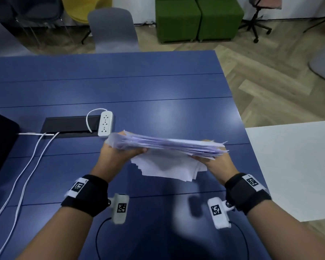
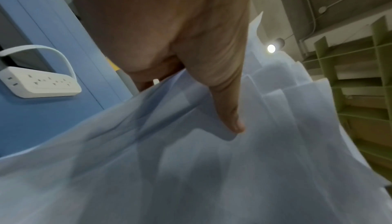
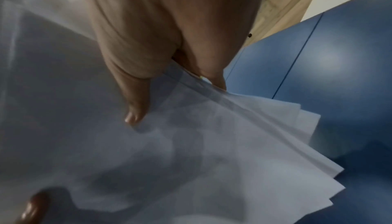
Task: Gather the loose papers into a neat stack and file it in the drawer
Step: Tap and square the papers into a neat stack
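Observation:
A thick, uneven bundle of white papers (image 1: pixel 167 147) stands on its long edge on the blue table (image 1: pixel 120 87), its sheets fanned out and misaligned. My left hand (image 1: pixel 118 151) grips the bundle's left end, thumb on the near side. My right hand (image 1: pixel 212 158) grips the right end. In the left wrist view the thumb lies across the papers (image 2: pixel 191 169), and in the right wrist view the thumb presses on the sheets (image 3: pixel 212 152), whose corners splay to the right. No drawer is in view.
A white power strip (image 1: pixel 105 123) with its cable lies beside a black cable hatch (image 1: pixel 69 125) left of the papers. Two white cables (image 1: pixel 23 177) run toward the near left. A white surface (image 1: pixel 293 166) adjoins the table's right side. A grey chair (image 1: pixel 113 29) stands behind.

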The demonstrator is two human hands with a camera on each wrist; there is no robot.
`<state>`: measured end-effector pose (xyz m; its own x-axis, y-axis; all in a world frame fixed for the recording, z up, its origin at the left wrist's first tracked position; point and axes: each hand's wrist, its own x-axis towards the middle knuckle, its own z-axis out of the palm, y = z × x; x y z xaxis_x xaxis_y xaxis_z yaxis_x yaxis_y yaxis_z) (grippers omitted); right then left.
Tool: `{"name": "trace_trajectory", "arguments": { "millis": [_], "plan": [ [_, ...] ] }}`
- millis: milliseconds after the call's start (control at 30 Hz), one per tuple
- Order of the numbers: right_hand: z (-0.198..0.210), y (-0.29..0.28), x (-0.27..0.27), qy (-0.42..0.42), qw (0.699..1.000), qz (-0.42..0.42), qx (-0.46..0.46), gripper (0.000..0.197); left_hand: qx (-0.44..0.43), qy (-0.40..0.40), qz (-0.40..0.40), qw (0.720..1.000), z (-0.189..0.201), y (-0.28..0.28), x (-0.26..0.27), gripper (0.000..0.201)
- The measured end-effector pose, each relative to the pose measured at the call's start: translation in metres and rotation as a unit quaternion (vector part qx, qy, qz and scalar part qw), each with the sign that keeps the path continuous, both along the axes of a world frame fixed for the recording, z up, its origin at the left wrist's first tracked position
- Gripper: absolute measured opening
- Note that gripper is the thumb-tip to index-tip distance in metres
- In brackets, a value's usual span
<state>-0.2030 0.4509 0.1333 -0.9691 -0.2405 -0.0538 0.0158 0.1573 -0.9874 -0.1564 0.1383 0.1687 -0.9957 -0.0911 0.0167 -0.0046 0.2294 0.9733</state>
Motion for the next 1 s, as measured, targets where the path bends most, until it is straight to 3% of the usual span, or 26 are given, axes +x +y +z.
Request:
{"name": "trace_trajectory", "arguments": {
  "millis": [133,267,367,533,633,733,833,900,1000],
  "plan": [
    [0.026,-0.005,0.004,0.021,0.997,-0.029,-0.065,0.027,0.127,-0.002,0.08,0.989,0.014,0.001,0.002,0.037],
    [0.021,0.0,0.008,0.008,0.998,-0.022,-0.058,0.032,0.052,-0.001,0.078,0.996,0.009,-0.003,0.002,0.043],
    [-0.008,-0.009,0.009,-0.019,0.998,-0.04,0.037,0.021,0.026,-0.043,0.072,0.996,-0.014,0.003,0.003,0.038],
    [-0.007,-0.023,0.004,-0.03,0.994,-0.097,-0.039,0.017,0.116,-0.014,0.116,0.986,-0.006,0.013,-0.001,0.036],
    [-0.003,-0.011,-0.002,0.011,0.996,-0.079,-0.038,0.025,0.05,0.035,0.08,0.995,-0.004,-0.004,-0.002,0.046],
    [-0.008,-0.007,-0.001,0.008,0.998,-0.034,0.044,0.028,-0.007,-0.055,0.039,0.998,-0.024,-0.014,-0.004,0.063],
    [-0.013,-0.012,-0.002,-0.029,0.999,0.003,0.032,0.026,0.008,-0.088,-0.005,0.996,-0.04,-0.015,-0.008,0.022],
    [-0.006,-0.016,-0.004,-0.016,0.999,0.008,0.046,0.039,-0.05,-0.094,-0.001,0.994,-0.032,-0.012,-0.007,0.051],
    [0.013,-0.022,-0.005,0.004,1.0,-0.019,-0.003,0.032,-0.062,-0.003,0.026,0.998,-0.011,-0.006,-0.008,0.031]
  ]
}}
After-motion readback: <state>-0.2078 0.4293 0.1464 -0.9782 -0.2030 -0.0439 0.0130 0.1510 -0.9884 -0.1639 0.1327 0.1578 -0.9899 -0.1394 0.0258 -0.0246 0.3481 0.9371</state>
